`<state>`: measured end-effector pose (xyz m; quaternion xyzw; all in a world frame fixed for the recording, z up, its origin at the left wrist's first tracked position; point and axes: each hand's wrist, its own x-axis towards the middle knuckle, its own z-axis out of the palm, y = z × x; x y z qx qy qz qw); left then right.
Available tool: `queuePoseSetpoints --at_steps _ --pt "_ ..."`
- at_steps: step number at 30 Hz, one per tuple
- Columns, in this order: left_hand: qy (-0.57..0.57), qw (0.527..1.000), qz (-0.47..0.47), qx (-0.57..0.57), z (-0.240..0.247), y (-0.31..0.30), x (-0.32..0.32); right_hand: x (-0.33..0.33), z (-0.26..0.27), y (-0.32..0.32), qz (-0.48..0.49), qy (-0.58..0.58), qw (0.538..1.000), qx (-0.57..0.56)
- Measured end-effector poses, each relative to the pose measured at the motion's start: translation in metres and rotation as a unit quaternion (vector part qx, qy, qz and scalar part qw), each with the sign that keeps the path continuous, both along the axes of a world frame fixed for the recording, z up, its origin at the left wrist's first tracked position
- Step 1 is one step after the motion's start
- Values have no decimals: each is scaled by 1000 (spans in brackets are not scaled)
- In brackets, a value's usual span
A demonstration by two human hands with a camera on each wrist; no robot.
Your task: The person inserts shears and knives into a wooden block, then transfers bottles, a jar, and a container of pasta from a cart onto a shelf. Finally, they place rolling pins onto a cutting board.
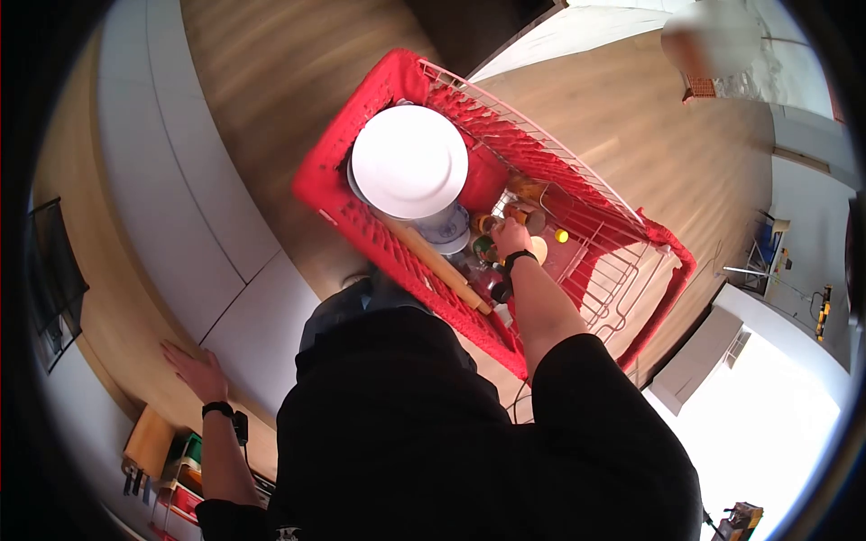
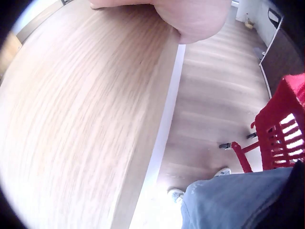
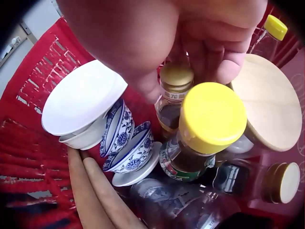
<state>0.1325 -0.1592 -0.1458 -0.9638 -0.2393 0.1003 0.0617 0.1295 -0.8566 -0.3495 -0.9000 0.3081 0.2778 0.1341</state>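
Observation:
My right hand [image 1: 512,236] is down inside a red shopping cart [image 1: 311,185], among bottles. In the right wrist view its thumb and bent fingers grip a small gold-capped glass bottle [image 3: 175,76] with dark contents. Directly in front stands a bottle with a yellow cap [image 3: 213,117]. A round pale wooden lid [image 3: 269,102] is beside the fingers on the right. My left hand [image 1: 197,371] rests with fingers spread on a wooden countertop [image 2: 86,109], near its edge; only part of that hand shows in the left wrist view.
White bowls [image 3: 81,98], blue-and-white bowls [image 3: 131,155] and wooden rolling pins [image 3: 95,191] share the cart. A clear bottle [image 3: 181,202] lies at the front, with another gold-capped jar [image 3: 281,182] on its side. White cabinets [image 1: 207,207] run along the left.

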Motion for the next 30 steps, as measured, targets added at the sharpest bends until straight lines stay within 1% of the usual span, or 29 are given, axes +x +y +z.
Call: queuePoseSetpoints --at_steps 2,4,6,7,8,10,11,13,14,15,16,18,19,20,21,22,23,24,25,26,28,29,30 --pt "-3 1000 -2 -1 1 -1 1 4 13 -1 -3 7 1000 -3" --pt "-2 1000 7 -2 0 -1 2 16 49 2 -8 14 1000 -8" --pt "-9 1000 -6 0 -5 8 -3 24 92 -3 36 -35 998 33" --pt "-14 1000 -20 6 -9 11 -4 27 115 -2 41 -103 992 61" --pt "-16 1000 -19 4 -10 12 -5 34 141 -1 42 -105 992 59" --pt "-15 1000 -3 -26 -7 13 -4 49 196 6 75 -148 984 71" --pt "-21 999 -7 -29 -2 10 1 55 220 10 73 -153 983 68" --pt "77 996 33 20 14 -6 17 65 267 20 161 -228 951 130" --pt "74 997 26 18 24 -20 28 70 288 27 156 -232 952 126" --pt "25 988 -134 -73 34 -46 41 78 308 36 196 -262 929 171" --pt "-21 944 -286 -163 46 -76 51 85 325 44 237 -287 902 218" --pt "9 880 -395 -262 83 -165 78 95 353 64 246 -287 888 262" --pt "18 865 -416 -279 106 -208 92 100 359 71 299 -319 853 284" --pt "25 849 -437 -296 125 -244 104 104 369 82 299 -311 846 313" --pt "-18 826 -472 -309 136 -269 114 106 373 91 316 -324 826 335" --pt "-61 799 -506 -320 142 -285 121 109 376 98 333 -338 805 357" --pt "-61 799 -506 -321 142 -293 125 107 381 107 308 -337 797 397" --pt "-33 785 -493 -374 142 -299 128 106 382 116 282 -334 787 436" --pt "-5 769 -478 -426 141 -301 128 105 370 120 284 -373 753 462" --pt "-3 770 -476 -426 135 -299 125 101 360 118 284 -371 753 463" --pt "30 796 -361 -485 119 -285 113 94 337 109 201 -325 769 512" --pt "34 807 -349 -475 114 -275 108 88 316 99 156 -300 816 469" --pt "35 809 -346 -474 104 -261 99 81 287 87 136 -265 879 371"
